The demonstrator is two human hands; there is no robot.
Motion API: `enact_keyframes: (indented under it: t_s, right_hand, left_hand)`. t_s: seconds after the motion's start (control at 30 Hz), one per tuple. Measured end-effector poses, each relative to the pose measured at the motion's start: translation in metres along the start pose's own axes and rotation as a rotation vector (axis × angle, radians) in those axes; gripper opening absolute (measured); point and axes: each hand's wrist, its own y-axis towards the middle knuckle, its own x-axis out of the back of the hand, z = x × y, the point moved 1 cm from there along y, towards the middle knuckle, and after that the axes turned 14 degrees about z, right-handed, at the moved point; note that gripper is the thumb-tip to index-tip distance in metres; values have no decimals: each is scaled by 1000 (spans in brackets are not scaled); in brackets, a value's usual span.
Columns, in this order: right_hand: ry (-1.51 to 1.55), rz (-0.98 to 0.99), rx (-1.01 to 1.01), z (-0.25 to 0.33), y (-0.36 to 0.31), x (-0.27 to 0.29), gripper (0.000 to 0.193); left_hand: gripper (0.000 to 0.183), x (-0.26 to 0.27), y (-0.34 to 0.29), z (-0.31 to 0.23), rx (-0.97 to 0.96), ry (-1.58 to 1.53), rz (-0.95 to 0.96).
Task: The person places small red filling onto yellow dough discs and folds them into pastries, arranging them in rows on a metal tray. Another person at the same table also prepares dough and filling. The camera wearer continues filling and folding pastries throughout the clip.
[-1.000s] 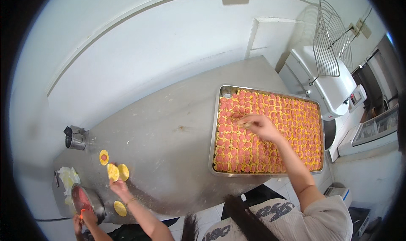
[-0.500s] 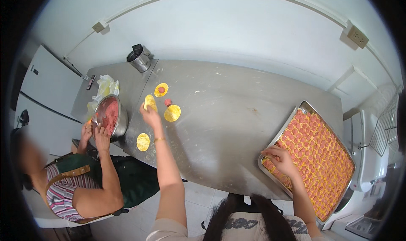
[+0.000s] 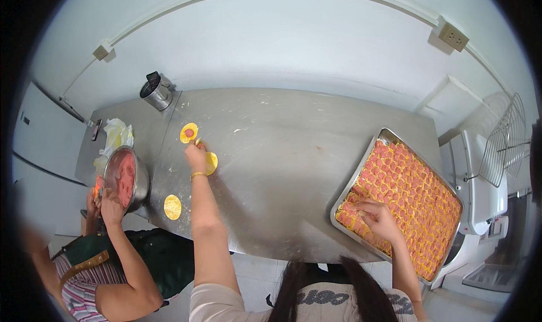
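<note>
My left hand (image 3: 196, 157) is closed in a pinch on a yellow dough round, over a small pink ball of meat; my fingers hide most of both. Right beside it lies another flat dough round (image 3: 211, 163). Just beyond is a dough round (image 3: 184, 138) with a meat ball (image 3: 189, 133) on it. Closer to me rests a plain round (image 3: 172, 207). At the right, my right hand (image 3: 379, 217) hovers over the near-left corner of a metal tray (image 3: 346, 192), thumb and fingers pinched together. Rows of small meat-filled dough pieces (image 3: 409, 200) fill that tray.
To the left, a co-worker's hands (image 3: 110, 206) work at a steel bowl (image 3: 141, 178) of pink meat. Behind it lie a plastic bag (image 3: 117, 134) and a phone (image 3: 97, 130). A metal canister (image 3: 156, 94) stands at the back of the steel table (image 3: 282, 152). White equipment (image 3: 477, 200) borders the right side.
My left hand has brought its dough round down over the loose meat ball. My right hand has moved slightly in over the tray. The whole view has shifted sideways.
</note>
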Motion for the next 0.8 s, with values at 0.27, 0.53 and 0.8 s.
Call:
enact_keyframes:
  t_s: [0.27, 0.53, 0.8]
  right_hand:
    - [280, 13, -22, -1, -2, -1, 22]
    - [1056, 15, -132, -4, 79, -77, 37]
    - [1253, -178, -97, -17, 63, -115, 15]
  left_hand:
    - [26, 29, -17, 13, 145, -1424, 251]
    - [32, 23, -219, -144, 100, -1885, 852]
    - [33, 16, -309, -179, 76, -1728, 970]
